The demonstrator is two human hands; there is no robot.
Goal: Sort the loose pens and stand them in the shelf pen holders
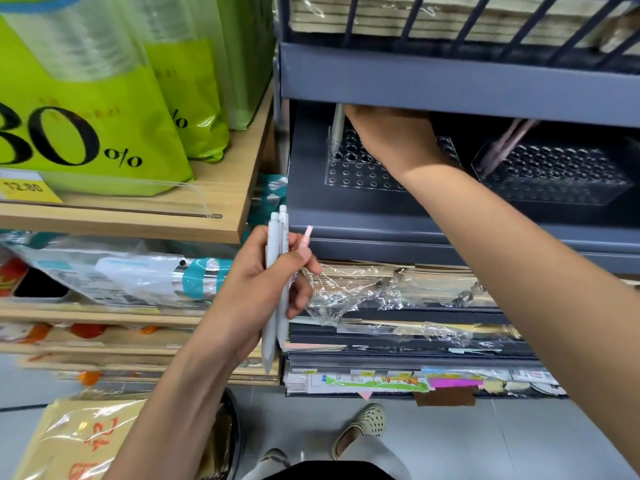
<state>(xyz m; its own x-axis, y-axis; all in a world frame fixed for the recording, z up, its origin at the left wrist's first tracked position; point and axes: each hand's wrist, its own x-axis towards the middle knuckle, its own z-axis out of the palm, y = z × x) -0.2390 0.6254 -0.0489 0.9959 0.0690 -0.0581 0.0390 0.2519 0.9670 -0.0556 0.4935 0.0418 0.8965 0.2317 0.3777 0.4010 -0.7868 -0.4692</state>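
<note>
My left hand [256,292] grips a bundle of white pens [277,271] and one pink pen [305,241], held upright in front of the shelves. My right hand [391,136] reaches into the grey shelf [363,220], over the left clear pen holder [353,174]. Its fingers are hidden behind the upper shelf's front lip. A white pen [337,133] stands in a far-left hole of that holder, right beside the hand; whether the fingers hold it is hidden. The right clear pen holder [561,183] has a few pink pens [502,147] leaning in it.
Green bags [104,98] fill the wooden shelf [214,202] on the left. Plastic-wrapped paper stacks [398,289] lie on the shelves below the holders. A wire rack with stacked paper [450,19] sits above. Grey floor and a foot in a sandal [363,427] are below.
</note>
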